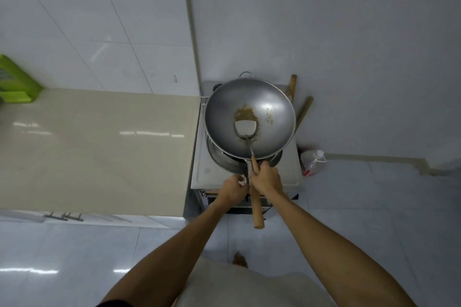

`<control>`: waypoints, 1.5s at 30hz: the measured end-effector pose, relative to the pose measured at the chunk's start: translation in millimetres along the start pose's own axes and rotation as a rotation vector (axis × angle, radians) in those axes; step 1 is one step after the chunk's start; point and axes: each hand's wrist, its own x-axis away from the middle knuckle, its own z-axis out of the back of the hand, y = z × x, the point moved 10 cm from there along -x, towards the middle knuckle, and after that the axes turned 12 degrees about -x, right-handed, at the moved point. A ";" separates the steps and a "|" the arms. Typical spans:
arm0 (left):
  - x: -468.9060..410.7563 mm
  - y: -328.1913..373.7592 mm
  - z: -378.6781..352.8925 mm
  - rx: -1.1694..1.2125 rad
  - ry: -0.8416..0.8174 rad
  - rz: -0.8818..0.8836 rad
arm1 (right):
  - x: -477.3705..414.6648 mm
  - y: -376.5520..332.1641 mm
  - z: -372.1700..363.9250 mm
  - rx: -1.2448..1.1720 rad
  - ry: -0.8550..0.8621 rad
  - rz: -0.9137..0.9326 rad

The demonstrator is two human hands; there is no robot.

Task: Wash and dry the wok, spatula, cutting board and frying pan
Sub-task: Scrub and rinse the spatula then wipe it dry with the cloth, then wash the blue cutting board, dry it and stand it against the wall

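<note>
Steel wok (pixel 249 114) sat on the stove (pixel 199 167) just right of the counter (pixel 99 144), brown residue at its bottom. The spatula (pixel 245 128) lay blade-down inside, probably so both could be carried off to wash together. Right grip (pixel 265 178) was wrapped tight round the spatula's wooden handle near the wok's rim. Left grip (pixel 233 188) had curled fingers against the metal stem beside it; whether they truly clasped it I could not tell. Washing looked not yet begun
</note>
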 end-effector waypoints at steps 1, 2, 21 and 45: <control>1.8 -2.7 -4.3 0.004 0.000 0.019 | 1.3 0.7 -1.2 0.009 -0.007 0.012; 3.7 -4.9 -8.2 0.012 0.000 0.032 | 2.6 1.2 -2.7 0.013 -0.012 0.025; 24.8 -1.9 -20.0 0.019 -0.001 -0.060 | 23.1 0.0 0.6 0.235 0.012 0.252; 43.4 -83.4 325.3 -0.876 0.471 -0.055 | -3.9 -289.8 -94.8 0.520 -0.180 0.703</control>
